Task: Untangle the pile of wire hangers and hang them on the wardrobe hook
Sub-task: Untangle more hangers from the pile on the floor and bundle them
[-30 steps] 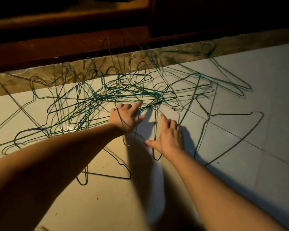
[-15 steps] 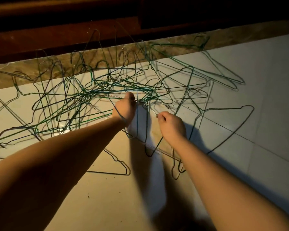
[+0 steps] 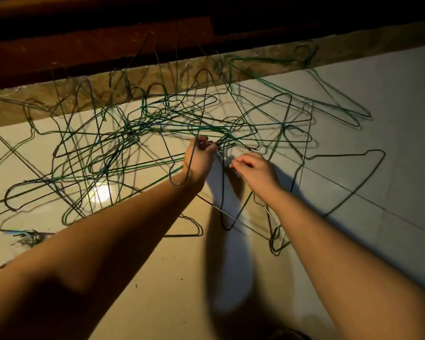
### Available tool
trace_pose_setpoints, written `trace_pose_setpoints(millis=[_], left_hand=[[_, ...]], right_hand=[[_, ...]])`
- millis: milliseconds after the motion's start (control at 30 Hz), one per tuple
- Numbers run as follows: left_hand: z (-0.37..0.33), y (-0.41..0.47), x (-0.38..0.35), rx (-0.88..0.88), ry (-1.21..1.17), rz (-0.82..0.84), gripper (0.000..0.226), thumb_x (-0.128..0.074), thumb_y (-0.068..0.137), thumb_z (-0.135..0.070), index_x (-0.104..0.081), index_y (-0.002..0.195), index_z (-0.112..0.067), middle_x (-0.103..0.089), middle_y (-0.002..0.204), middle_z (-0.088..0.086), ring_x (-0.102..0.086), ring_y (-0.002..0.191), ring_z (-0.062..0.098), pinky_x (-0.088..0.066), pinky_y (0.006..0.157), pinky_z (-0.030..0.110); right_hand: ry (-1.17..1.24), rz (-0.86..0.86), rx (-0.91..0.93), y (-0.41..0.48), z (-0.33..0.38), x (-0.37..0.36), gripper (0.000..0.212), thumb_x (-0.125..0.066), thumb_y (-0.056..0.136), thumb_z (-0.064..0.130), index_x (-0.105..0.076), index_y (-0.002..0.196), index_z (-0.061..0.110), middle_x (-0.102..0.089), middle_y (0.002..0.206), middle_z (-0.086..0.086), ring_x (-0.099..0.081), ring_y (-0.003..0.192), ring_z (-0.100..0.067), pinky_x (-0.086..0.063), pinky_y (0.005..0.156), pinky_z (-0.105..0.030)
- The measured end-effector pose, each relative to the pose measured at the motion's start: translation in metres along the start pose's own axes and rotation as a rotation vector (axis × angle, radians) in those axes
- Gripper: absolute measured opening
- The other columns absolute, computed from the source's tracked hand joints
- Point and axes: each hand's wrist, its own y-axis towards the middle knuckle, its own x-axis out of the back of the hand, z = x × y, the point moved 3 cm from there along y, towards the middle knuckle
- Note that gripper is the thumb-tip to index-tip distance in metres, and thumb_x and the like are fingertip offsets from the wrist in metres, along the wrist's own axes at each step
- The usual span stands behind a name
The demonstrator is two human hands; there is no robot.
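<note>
Left hand (image 3: 198,160) and right hand (image 3: 257,171) each pinch wire in the hanger pile (image 3: 135,127) — likely light, springy, snag-prone; best gripped near hooks.

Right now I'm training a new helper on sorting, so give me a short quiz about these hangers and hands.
1. True or false: the left hand and the right hand both hold wires of the hanger pile.
2. The pile lies on: A the floor, B a bed, C a hook.
3. Which hand pinches the silver hanger?
Key: 1 true; 2 A; 3 the right hand.
</note>
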Motion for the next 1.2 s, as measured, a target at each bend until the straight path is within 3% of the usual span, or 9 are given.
trace_pose_setpoints(millis=[133, 233, 367, 467, 633, 800, 967, 1100, 1200], left_hand=[[0.008, -0.001, -0.002, 0.085, -0.283, -0.002, 0.026, -0.047, 0.091, 0.006, -0.046, 0.081, -0.018, -0.052, 0.078, 0.004, -0.053, 0.063, 0.009, -0.043, 0.052, 0.013], [0.011, -0.005, 0.000, 0.153, -0.376, 0.094, 0.029, -0.038, 0.094, 0.007, -0.046, 0.084, -0.019, -0.049, 0.079, -0.001, -0.053, 0.055, 0.002, -0.041, 0.047, 0.011], [0.009, -0.008, -0.002, 0.260, -0.549, 0.163, 0.027, -0.034, 0.098, 0.001, -0.045, 0.083, -0.019, -0.050, 0.078, -0.002, -0.056, 0.051, 0.002, -0.039, 0.050, 0.015], [0.005, -0.012, -0.003, 0.289, -0.580, 0.226, 0.029, -0.033, 0.098, -0.001, -0.044, 0.078, -0.019, -0.053, 0.069, -0.001, -0.054, 0.055, 0.007, -0.035, 0.059, 0.021], [0.008, -0.010, -0.003, 0.305, -0.564, 0.174, 0.027, -0.039, 0.095, 0.002, -0.049, 0.092, -0.023, -0.054, 0.087, -0.001, -0.056, 0.074, 0.011, -0.043, 0.072, 0.029], [0.010, -0.008, -0.003, 0.307, -0.512, 0.178, 0.026, -0.041, 0.096, 0.000, -0.051, 0.096, -0.024, -0.058, 0.092, -0.004, -0.057, 0.081, 0.009, -0.042, 0.078, 0.033], [0.012, -0.014, -0.008, 0.289, -0.493, 0.171, 0.031, -0.038, 0.095, 0.004, -0.052, 0.089, -0.023, -0.057, 0.089, -0.005, -0.055, 0.081, 0.007, -0.042, 0.077, 0.033], [0.010, -0.012, -0.010, 0.309, -0.514, 0.165, 0.028, -0.040, 0.095, 0.001, -0.052, 0.087, -0.023, -0.057, 0.086, -0.004, -0.056, 0.077, 0.008, -0.045, 0.074, 0.034], [0.008, -0.011, -0.010, 0.331, -0.534, 0.177, 0.024, -0.042, 0.096, -0.001, -0.051, 0.088, -0.022, -0.059, 0.086, -0.003, -0.058, 0.076, 0.008, -0.047, 0.070, 0.033]], right_hand=[[-0.377, -0.242, 0.040, 0.008, -0.005, 0.008, 0.024, -0.054, 0.090, 0.018, -0.064, 0.112, 0.017, -0.054, 0.118, -0.007, -0.053, 0.106, -0.026, -0.045, 0.084, -0.029], [-0.443, -0.199, -0.130, 0.010, -0.017, 0.003, 0.033, -0.051, 0.091, 0.017, -0.050, 0.125, 0.017, -0.055, 0.120, -0.012, -0.056, 0.104, -0.032, -0.048, 0.084, -0.035], [-0.058, -0.243, -0.228, 0.011, -0.028, -0.003, 0.029, -0.049, 0.091, 0.007, -0.054, 0.118, 0.017, -0.062, 0.109, -0.011, -0.063, 0.086, -0.028, -0.057, 0.075, -0.037], [0.314, -0.320, -0.298, 0.011, -0.029, -0.001, 0.027, -0.048, 0.091, -0.002, -0.059, 0.109, 0.015, -0.058, 0.099, -0.004, -0.057, 0.062, -0.012, -0.050, 0.048, -0.013], [0.720, -0.386, -0.384, 0.016, -0.022, -0.001, 0.027, -0.044, 0.090, -0.009, -0.049, 0.086, 0.017, -0.054, 0.081, -0.005, -0.054, 0.055, -0.011, -0.050, 0.047, -0.016], [0.855, -0.430, -0.451, 0.012, -0.019, -0.009, 0.032, -0.042, 0.089, -0.012, -0.041, 0.077, 0.018, -0.050, 0.068, -0.004, -0.047, 0.050, -0.010, -0.038, 0.039, -0.015], [1.083, -0.456, -0.513, 0.014, -0.012, -0.011, 0.029, -0.044, 0.090, -0.008, -0.041, 0.077, 0.017, -0.052, 0.068, -0.004, -0.051, 0.054, -0.010, -0.039, 0.039, -0.011], [1.055, -0.378, -0.517, 0.010, -0.015, -0.006, 0.029, -0.046, 0.089, -0.008, -0.044, 0.077, 0.018, -0.054, 0.066, -0.004, -0.049, 0.047, -0.007, -0.031, 0.034, -0.012], [1.030, -0.431, -0.477, 0.009, -0.021, 0.000, 0.030, -0.042, 0.087, -0.011, -0.043, 0.076, 0.017, -0.049, 0.062, -0.006, -0.042, 0.035, -0.004, -0.023, 0.033, -0.011]])
